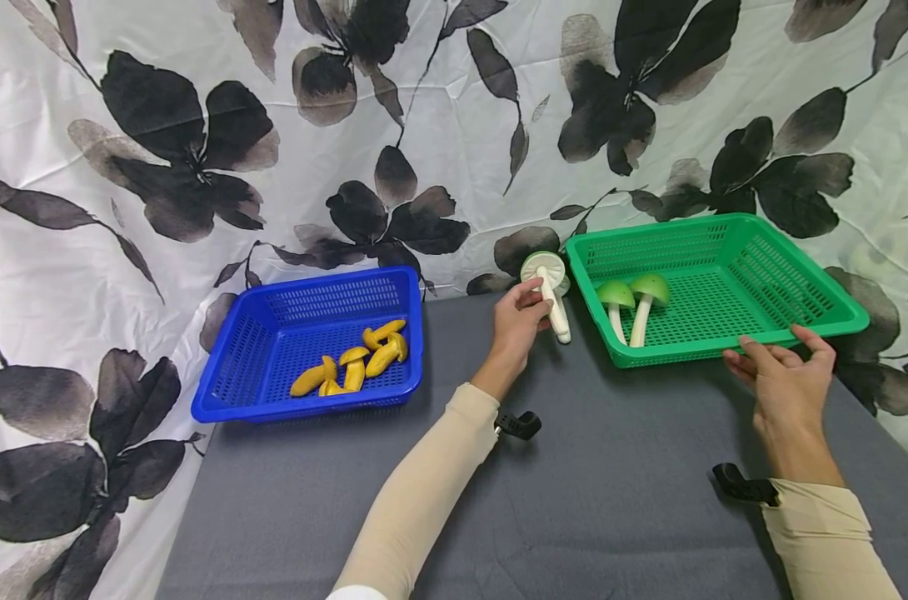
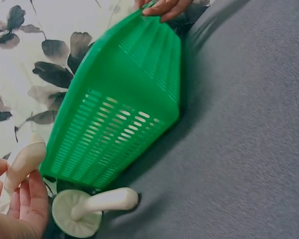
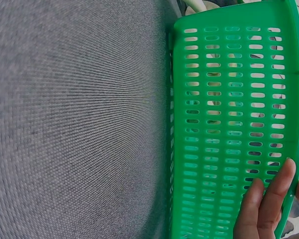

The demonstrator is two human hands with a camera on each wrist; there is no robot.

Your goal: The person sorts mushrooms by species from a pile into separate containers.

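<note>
From the head camera, the left hand (image 1: 517,321) pinches a toy mushroom (image 1: 550,287) by its white stem, just beside the left wall of the green basket (image 1: 799,321); the cap is up and away from the person, the stem slanting down toward the grey table (image 1: 611,500), so its long axis runs along the stem. It looks like light, stiff plastic, likely smooth, and the stem seems the sensible place to hold it. The right hand (image 1: 787,375) rests its fingers, fairly straight, on the basket's near rim; two green-capped mushrooms (image 1: 634,304) lie inside. A blue basket (image 1: 236,367) holding yellow pieces (image 1: 356,362) sits well apart to the left. The left wrist camera shows fingers (image 2: 27,199) around one pale stem (image 2: 22,164) and a second white mushroom (image 2: 89,211) lying on the cloth against the basket wall. The right wrist camera shows fingertips (image 3: 269,204) pressed on the slotted rim.
</note>
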